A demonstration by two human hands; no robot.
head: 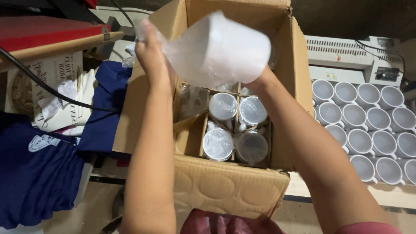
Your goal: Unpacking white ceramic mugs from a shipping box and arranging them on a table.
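Note:
Both my hands hold a white mug wrapped in a clear plastic bag (216, 47) above an open cardboard box (225, 186). My left hand (151, 54) grips its left side. My right hand (260, 80) is mostly hidden behind the mug's right lower edge. Below, inside the box, several more bagged white mugs (223, 106) stand in cardboard dividers. One divider cell at the near left looks empty.
Rows of unwrapped white mugs (368, 125) stand on a surface to the right, with a white machine (355, 54) behind them. Blue garments (39, 173) and printed white cloth (56, 95) lie to the left, crossed by a black cable (43, 84). A red board (47, 28) sits at the upper left.

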